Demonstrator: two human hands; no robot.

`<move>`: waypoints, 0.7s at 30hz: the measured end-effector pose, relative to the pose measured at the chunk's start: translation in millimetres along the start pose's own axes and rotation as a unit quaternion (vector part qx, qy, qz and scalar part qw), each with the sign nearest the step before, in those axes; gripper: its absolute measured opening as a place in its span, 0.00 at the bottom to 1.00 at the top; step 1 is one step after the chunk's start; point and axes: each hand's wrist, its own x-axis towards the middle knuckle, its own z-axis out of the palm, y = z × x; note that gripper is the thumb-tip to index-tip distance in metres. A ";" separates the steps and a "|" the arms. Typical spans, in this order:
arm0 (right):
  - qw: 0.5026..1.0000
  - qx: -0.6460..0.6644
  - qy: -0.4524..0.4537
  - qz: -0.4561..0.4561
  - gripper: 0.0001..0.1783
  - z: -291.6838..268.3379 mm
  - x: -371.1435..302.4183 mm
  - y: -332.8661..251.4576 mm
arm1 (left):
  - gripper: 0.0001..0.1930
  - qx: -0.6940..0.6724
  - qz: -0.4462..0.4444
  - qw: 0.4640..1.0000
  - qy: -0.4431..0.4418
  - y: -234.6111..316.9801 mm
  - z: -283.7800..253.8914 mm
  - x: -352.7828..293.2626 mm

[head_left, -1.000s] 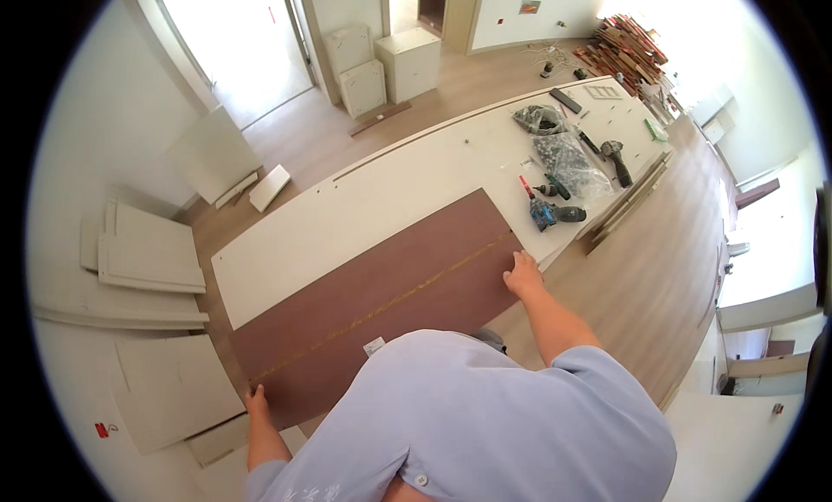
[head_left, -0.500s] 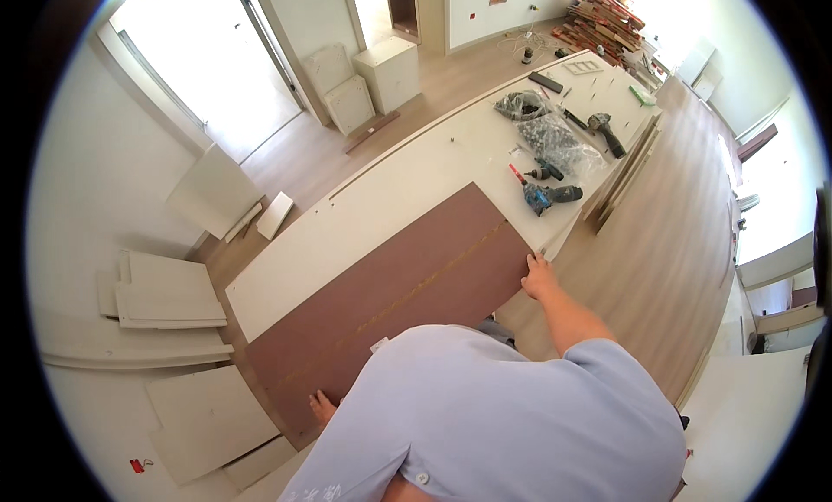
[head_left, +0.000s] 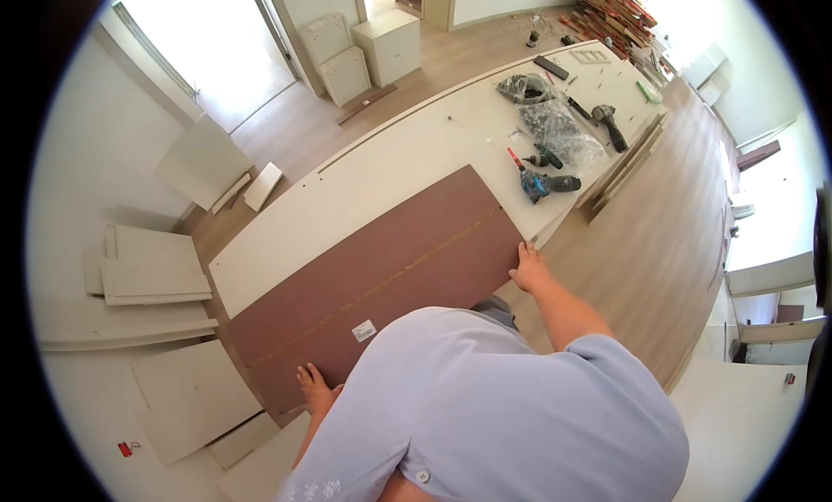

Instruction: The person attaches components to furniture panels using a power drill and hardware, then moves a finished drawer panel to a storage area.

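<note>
A long reddish-brown board (head_left: 390, 242) lies across a white board, with a yellowish streak along its length and a small white label (head_left: 364, 330) near its close edge. My left hand (head_left: 317, 391) rests on the brown board's left part, fingers spread, with nothing held. At the opposite end, my right hand (head_left: 530, 271) grips the board's right edge near the corner; the undersides of its fingers are hidden. My light blue sleeve and shirt cover part of the near edge.
On the white board (head_left: 347, 186) lie a blue-and-black power drill (head_left: 539, 186), a smaller driver (head_left: 544, 157), another drill (head_left: 610, 128) and clear bags of hardware (head_left: 559, 131). White panels (head_left: 156, 268) lean at left. A scrap wood pile (head_left: 611, 17) stands far back.
My view has shifted, and the boards appear slightly higher and further left. My left hand and the label show more fully. Both hands stay at the brown board.
</note>
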 end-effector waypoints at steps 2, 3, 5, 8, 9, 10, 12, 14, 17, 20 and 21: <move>0.999 0.030 0.021 -0.028 0.48 0.4 5.6 13.3 | 0.63 -0.002 -0.008 1.000 0.016 15.6 -14.3 -8.1; 0.998 0.047 0.031 -0.041 0.46 2.3 8.5 21.0 | 0.62 0.007 -0.012 1.000 0.009 27.5 -29.5 -9.4; 0.993 0.071 0.045 -0.082 0.44 0.1 14.8 35.5 | 0.60 0.025 -0.026 0.999 -0.004 52.0 -54.6 -11.5; 0.987 0.061 0.021 -0.145 0.42 -12.9 28.1 47.9 | 0.60 -0.011 -0.076 0.997 0.005 71.5 -57.6 -10.9; 0.985 0.051 0.006 -0.163 0.42 -23.0 29.5 47.3 | 0.58 -0.033 -0.111 0.993 0.000 85.3 -56.8 -10.1; 0.984 0.045 -0.015 -0.174 0.42 -36.2 31.7 46.4 | 0.56 -0.056 -0.146 0.988 -0.005 99.8 -56.3 -6.8; 0.977 0.032 -0.065 -0.201 0.44 -68.0 28.0 37.0 | 0.52 -0.115 -0.180 0.977 -0.003 123.2 -53.4 0.3; 0.967 0.045 -0.101 -0.230 0.44 -74.7 41.6 41.2 | 0.47 -0.189 -0.182 0.965 0.007 128.7 -33.8 14.5; 0.951 0.088 -0.125 -0.268 0.44 -65.3 75.2 72.0 | 0.43 -0.164 -0.116 0.980 -0.004 204.9 -42.6 28.1; 0.934 0.119 -0.147 -0.304 0.42 -59.1 95.8 101.3 | 0.44 -0.101 -0.095 0.990 -0.023 290.5 -57.8 25.2; 0.935 0.108 -0.176 -0.290 0.42 -69.1 98.7 100.3 | 0.44 -0.097 -0.100 0.990 -0.029 309.3 -55.7 20.7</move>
